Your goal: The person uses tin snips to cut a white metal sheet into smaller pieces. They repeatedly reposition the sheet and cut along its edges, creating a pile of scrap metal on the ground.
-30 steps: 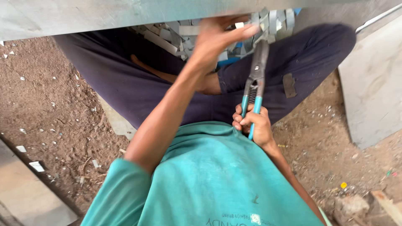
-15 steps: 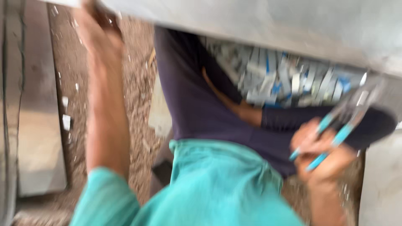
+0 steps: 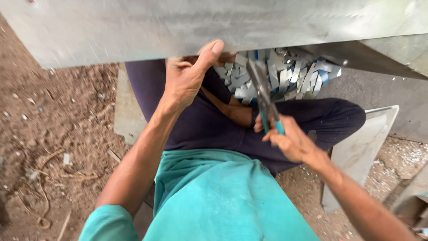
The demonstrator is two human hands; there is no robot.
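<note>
A large grey metal sheet (image 3: 178, 27) spans the top of the head view. My left hand (image 3: 189, 76) grips its near edge, thumb on top. My right hand (image 3: 290, 140) is closed around the blue handles of metal snips (image 3: 263, 91), whose blades point up toward the sheet's edge. Below the sheet lies a pile of small cut metal strips (image 3: 285, 78), silver and blue. I am seated, legs in dark trousers crossed beneath the sheet, with a teal shirt in the foreground.
Bare dirt ground (image 3: 53, 143) with scraps and a bit of wire lies to the left. Flat metal pieces (image 3: 365, 147) lean at the right, and another flat piece (image 3: 127, 111) lies beside my left leg.
My left hand has moved along the sheet's edge and now grips it near the middle. The view swung and settled. My right hand brought the snips up toward the sheet.
</note>
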